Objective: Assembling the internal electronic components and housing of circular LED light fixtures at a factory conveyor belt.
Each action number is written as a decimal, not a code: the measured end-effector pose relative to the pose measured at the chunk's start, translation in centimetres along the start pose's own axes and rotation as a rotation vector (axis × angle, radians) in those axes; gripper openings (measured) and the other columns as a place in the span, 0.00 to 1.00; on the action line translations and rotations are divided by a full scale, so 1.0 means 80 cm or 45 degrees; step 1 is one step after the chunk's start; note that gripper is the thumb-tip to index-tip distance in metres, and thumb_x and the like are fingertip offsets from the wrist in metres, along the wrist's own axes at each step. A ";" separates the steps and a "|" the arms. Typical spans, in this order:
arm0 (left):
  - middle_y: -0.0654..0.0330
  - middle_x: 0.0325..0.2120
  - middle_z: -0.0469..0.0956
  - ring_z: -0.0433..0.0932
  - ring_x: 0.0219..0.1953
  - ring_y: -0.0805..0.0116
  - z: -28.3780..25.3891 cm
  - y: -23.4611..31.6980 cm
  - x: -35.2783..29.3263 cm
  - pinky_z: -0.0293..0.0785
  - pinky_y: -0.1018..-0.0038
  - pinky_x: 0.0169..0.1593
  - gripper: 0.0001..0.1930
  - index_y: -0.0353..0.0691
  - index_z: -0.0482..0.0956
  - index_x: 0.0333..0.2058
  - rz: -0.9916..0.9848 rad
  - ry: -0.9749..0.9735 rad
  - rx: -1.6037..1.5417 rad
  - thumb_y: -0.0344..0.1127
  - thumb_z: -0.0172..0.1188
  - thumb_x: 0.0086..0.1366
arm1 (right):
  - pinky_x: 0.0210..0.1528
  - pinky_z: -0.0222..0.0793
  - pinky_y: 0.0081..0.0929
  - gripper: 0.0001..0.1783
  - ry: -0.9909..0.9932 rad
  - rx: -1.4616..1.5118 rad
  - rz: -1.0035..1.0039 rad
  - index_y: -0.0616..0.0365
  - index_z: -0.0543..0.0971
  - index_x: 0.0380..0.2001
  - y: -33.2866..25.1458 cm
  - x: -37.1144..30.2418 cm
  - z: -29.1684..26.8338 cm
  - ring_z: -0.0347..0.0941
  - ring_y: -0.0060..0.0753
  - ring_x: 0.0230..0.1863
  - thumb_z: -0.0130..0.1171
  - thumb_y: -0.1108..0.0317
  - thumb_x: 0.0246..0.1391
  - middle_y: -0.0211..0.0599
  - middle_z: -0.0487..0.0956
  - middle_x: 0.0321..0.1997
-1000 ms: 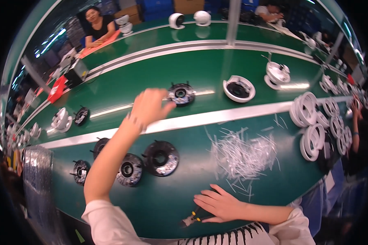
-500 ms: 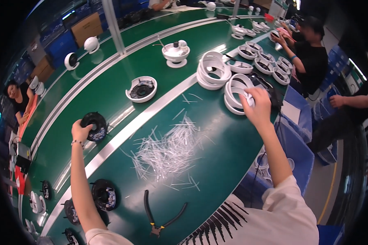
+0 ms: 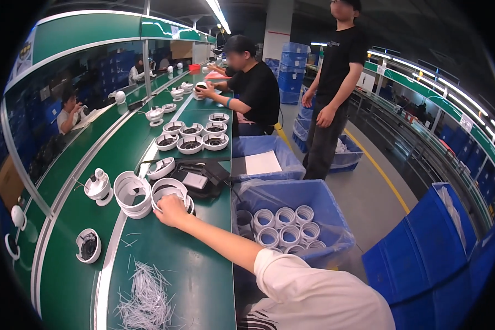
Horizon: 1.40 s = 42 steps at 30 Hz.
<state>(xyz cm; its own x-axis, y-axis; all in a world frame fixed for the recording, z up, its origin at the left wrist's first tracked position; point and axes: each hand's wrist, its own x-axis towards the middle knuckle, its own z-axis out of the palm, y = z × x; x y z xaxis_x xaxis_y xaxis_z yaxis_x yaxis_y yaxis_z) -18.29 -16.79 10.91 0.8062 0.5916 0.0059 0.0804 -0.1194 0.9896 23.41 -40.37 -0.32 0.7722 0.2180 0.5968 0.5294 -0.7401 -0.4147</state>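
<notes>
My right hand [image 3: 171,211] reaches forward across the green bench [image 3: 201,275] and closes its fingers on the near rim of a white plastic ring [image 3: 169,190], the top one of a short stack. A second, taller stack of white rings [image 3: 133,193] stands just left of it. My left hand is out of the picture. Only my right forearm and white sleeve show, coming in from the lower right.
Behind the rings lies a black tray with a small grey device [image 3: 195,179]. A heap of white plastic offcuts [image 3: 146,300] lies near me. White dome housings [image 3: 192,144] stand farther along. A blue bin of white rings [image 3: 283,225] stands right of the bench. A seated person [image 3: 256,88] and a standing person [image 3: 335,82] are farther along.
The view has swung right along the bench. My right hand stays at the white ring stack. My left hand, which was on a black round part, has left the picture.
</notes>
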 end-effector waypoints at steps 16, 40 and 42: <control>0.51 0.43 0.69 0.70 0.43 0.62 -0.047 -0.076 0.009 0.68 0.69 0.45 0.20 0.33 0.65 0.47 -0.541 -0.106 0.141 0.34 0.54 0.58 | 0.31 0.66 0.36 0.07 0.219 -0.224 -0.214 0.57 0.76 0.17 -0.044 0.018 -0.051 0.70 0.41 0.28 0.54 0.66 0.39 0.40 0.73 0.22; 0.57 0.50 0.63 0.66 0.51 0.66 -0.011 -0.042 0.008 0.66 0.64 0.52 0.23 0.39 0.51 0.55 -0.185 -0.073 -1.212 0.28 0.44 0.61 | 0.30 0.69 0.30 0.08 -0.145 0.064 -0.479 0.57 0.76 0.23 -0.124 -0.207 -0.159 0.72 0.42 0.28 0.64 0.67 0.39 0.39 0.75 0.27; 0.56 0.50 0.62 0.65 0.51 0.64 -0.014 -0.051 0.015 0.64 0.62 0.53 0.24 0.39 0.51 0.55 -0.157 -0.065 -1.263 0.25 0.44 0.60 | 0.33 0.67 0.32 0.15 -0.193 0.052 -0.461 0.58 0.76 0.29 -0.104 -0.216 -0.158 0.71 0.42 0.31 0.66 0.68 0.33 0.40 0.74 0.31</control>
<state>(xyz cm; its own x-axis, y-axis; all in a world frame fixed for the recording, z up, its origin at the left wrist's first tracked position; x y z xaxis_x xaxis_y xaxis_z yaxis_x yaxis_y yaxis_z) -18.34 -14.68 7.07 0.8513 0.5173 -0.0879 -0.3415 0.6733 0.6558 1.23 -46.03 1.53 0.5742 0.5540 0.6029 0.7883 -0.5729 -0.2244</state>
